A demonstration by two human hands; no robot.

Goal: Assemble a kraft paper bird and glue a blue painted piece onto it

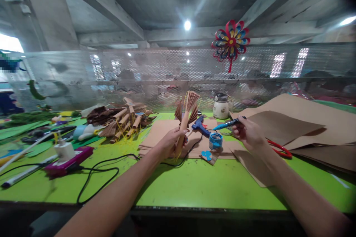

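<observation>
My left hand (pixel 170 141) is closed around the stem of a brown paper craft figure (pixel 187 115) with pleated fan-shaped wings, held upright over a stack of kraft sheets. My right hand (pixel 248 132) pinches a brush (pixel 228 123) with a blue-painted tip, which points left toward the figure. A small open pot of blue paint (pixel 215 140) stands just below the brush tip. A blue glue gun (pixel 200 125) lies behind the pot, between my two hands.
A pile of finished brown paper figures (pixel 124 120) lies at the left on the green table (pixel 194 185). Large kraft sheets (pixel 300 122) and red scissors (pixel 279 149) are at the right. A power strip (pixel 68 160) with black cables sits at the front left. A white jar (pixel 221 108) stands by the mesh screen.
</observation>
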